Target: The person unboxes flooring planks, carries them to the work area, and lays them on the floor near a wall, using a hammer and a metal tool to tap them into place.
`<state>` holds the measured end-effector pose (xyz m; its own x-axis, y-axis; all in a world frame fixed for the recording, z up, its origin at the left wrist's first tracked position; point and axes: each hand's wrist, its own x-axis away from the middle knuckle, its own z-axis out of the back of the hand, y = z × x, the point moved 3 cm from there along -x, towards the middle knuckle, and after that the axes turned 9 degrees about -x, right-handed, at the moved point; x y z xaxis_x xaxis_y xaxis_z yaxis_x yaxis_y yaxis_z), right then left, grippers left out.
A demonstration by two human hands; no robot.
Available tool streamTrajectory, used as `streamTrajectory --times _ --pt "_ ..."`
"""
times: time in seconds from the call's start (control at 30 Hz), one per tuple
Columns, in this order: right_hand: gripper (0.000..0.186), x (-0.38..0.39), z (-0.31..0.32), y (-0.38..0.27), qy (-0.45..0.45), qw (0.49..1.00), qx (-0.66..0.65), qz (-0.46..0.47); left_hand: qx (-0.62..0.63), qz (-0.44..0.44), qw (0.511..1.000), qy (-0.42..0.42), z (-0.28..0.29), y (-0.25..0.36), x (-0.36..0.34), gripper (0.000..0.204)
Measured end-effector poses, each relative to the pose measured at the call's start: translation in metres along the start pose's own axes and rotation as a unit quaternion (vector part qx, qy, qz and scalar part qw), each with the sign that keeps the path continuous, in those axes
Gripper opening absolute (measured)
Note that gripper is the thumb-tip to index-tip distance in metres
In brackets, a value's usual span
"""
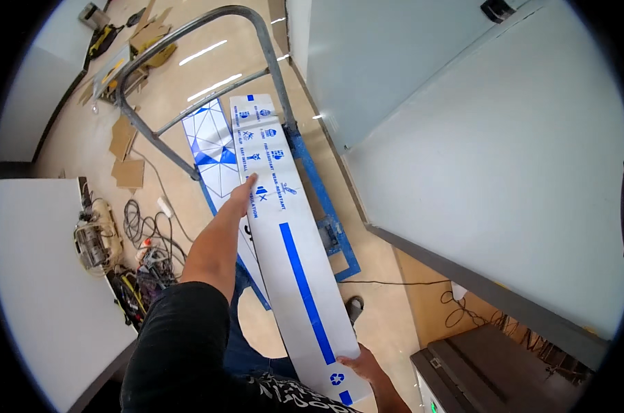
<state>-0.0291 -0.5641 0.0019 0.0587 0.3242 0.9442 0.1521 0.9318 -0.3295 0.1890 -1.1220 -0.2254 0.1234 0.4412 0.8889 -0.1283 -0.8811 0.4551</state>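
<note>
A long white cardboard box [295,206] with blue printing and a blue stripe slants across the middle, its near end against my body. My left hand [242,196] grips its left edge about halfway along, the fingers partly hidden beneath. At the near right edge, my right hand [364,363] holds the box with the thumb on top and the other fingers out of sight. A second white box [212,148] with blue geometric lines lies at its left, partly covered by it. Both are over a trolley with a blue frame [319,182] and a bent grey metal handle [188,20].
A white wall panel [491,158] stands close on the right, with a dark brown case [498,368] below it. To the left, tangled cables [150,227], a power tool [95,237] and cardboard pieces [127,173] lie near a white panel [44,275]. A thin cord crosses the floor.
</note>
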Motion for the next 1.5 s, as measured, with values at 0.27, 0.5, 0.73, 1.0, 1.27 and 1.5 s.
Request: streamTrajectory --times 0.27,0.5,0.73,1.0,1.27,1.5 --pt "0.07 0.098 0.034 -0.023 -0.038 0.998 -0.025 -0.039 -0.044 0.037 0.992 0.109 -0.02 -0.01 0.1 0.062" --pt "0.083 0.157 0.093 0.054 -0.025 0.997 0.066 0.023 0.025 0.009 0.998 0.055 -0.039 -0.034 0.19 0.058" --pt "0.079 0.258 0.15 0.062 0.021 0.978 0.208 0.008 0.134 0.017 0.99 0.026 -0.013 -0.192 0.235 0.075" --pt "0.113 0.3 0.145 0.118 0.048 0.945 0.242 -0.215 0.228 0.145 0.958 -0.101 -0.017 -0.26 0.276 0.068" --pt "0.094 0.27 0.092 0.159 0.095 0.952 0.257 -0.139 0.197 0.076 0.972 -0.105 0.117 -0.16 0.106 0.086" --pt "0.093 0.318 0.088 0.134 0.128 0.958 0.225 -0.127 0.094 0.058 0.987 -0.12 0.049 -0.165 0.136 0.079"
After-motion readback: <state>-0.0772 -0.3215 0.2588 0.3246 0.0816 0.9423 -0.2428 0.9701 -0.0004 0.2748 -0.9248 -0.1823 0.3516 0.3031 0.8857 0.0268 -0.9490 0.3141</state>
